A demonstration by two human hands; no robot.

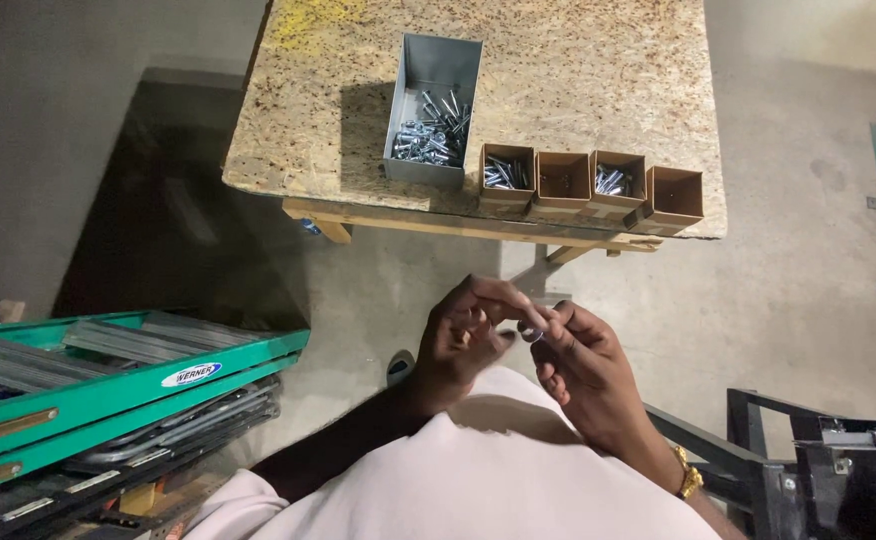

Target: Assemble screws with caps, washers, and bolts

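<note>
Washer (533, 334), small, round and shiny metal by the look of it, though it's tiny and I can't be fully sure what the part is. It sits pinched right where both hands meet, in the air in front of the table's near edge, above the concrete floor (818, 260).

Left hand (463, 335) has its fingers curled in with the tips bunched up on the little piece, and the right hand (578, 365) comes in from the other side with thumb and forefinger pressed together on it too. So both grips are closed around the same tiny thing, fingertips touching.

Table (598, 80) is rough chipboard, speckled tan, on a wooden frame. Near its front edge sits a grey sheet-metal bin (436, 60), rectangular and open-topped, with a pile of silvery bolts (433, 135) at its near end. Just right of it, along the same front edge, there's a row of four small brown cardboard boxes (593, 185), square and open. The first and third have some metal bits in them; the other two look bare inside.

Off to the left there's a green ladder (108, 375) lying flat on some stacked stuff, and a black metal frame (818, 470) at lower right. Nothing sits between the hands and the table, and the washer is well apart from the boxes.
</note>
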